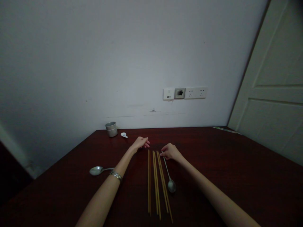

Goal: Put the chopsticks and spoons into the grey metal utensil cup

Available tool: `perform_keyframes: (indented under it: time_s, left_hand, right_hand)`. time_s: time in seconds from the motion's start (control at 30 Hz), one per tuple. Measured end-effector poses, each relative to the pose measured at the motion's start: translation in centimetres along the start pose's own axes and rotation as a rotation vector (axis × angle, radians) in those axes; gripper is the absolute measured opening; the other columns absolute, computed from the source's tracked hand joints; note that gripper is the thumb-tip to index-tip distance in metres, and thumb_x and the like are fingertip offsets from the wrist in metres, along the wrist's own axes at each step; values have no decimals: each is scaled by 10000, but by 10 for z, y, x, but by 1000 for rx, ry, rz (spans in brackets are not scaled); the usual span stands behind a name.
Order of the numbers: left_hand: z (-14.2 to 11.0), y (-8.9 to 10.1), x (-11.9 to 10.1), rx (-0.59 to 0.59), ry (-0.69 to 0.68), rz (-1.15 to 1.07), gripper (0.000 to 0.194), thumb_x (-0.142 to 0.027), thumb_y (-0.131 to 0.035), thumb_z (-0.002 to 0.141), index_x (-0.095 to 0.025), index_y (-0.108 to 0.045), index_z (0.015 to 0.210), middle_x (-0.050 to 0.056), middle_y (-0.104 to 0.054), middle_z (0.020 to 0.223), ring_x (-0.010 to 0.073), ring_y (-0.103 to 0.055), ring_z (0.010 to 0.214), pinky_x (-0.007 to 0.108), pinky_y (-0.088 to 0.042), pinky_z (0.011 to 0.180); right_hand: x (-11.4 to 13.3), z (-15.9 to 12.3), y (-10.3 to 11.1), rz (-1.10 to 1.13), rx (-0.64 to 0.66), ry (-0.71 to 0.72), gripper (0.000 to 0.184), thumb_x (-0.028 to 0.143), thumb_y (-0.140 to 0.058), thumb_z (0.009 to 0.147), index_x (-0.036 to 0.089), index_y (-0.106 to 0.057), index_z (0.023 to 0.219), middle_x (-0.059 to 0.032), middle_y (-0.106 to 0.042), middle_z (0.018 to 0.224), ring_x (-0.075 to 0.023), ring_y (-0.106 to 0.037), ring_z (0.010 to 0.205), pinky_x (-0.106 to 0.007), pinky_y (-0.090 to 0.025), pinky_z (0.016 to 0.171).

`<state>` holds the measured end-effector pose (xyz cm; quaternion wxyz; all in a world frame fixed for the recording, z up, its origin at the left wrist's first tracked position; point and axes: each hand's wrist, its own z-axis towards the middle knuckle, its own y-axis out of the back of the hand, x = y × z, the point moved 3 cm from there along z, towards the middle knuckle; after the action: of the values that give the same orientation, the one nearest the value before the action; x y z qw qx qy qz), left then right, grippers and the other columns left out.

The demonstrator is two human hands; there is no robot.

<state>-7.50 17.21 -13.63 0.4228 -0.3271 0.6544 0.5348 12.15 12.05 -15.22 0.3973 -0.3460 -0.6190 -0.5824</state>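
Several wooden chopsticks (156, 183) lie side by side on the dark red table (213, 164), pointing away from me. A metal spoon (169, 179) lies just right of them, bowl towards me. My right hand (169, 152) pinches the far end of that spoon's handle, next to the chopstick tips. My left hand (141, 142) rests on the table just beyond the left chopsticks, fingers stretched out and holding nothing. A silver bracelet (115, 175) sits on my left forearm.
A second metal spoon (97, 170) lies left of my left arm. A small metal cup (111, 129) and a small white spoon (123, 135) stand near the wall. Wall sockets (184, 93) hang above the table. A white door (274, 94) is at right.
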Motion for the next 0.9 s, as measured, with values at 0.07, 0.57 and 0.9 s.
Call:
perform_keyframes:
  time_s: [0.07,0.57,0.9]
  left_hand:
    - [-1,0,1,2,17,5,517,-561,-428,713,-87,-630,748,107,-665,665,101,-513,490,198,-266,463]
    - [3,0,9,27,83,48,516,-550,-373,755,-100,-622,808,112,-677,726,112,-542,529,211,-296,493]
    - [1,-1,8,17,75,50,484,-507,-380,768,-91,-624,802,109,-676,707,108,-539,524,212,-294,497]
  right_hand:
    - [0,-1,-1,-49,-13,41,164,129,-739,464,135,-630,586,46,-510,320,-91,-500,299,-141,-366,311]
    - [-7,2,-5,-202,30,10,205,164,-691,599,111,-635,788,-7,-609,525,-112,-587,422,-149,-449,366]
    - [0,-2,-3,-177,40,-12,188,147,-694,593,99,-635,765,-9,-604,554,-95,-571,397,-140,-451,351]
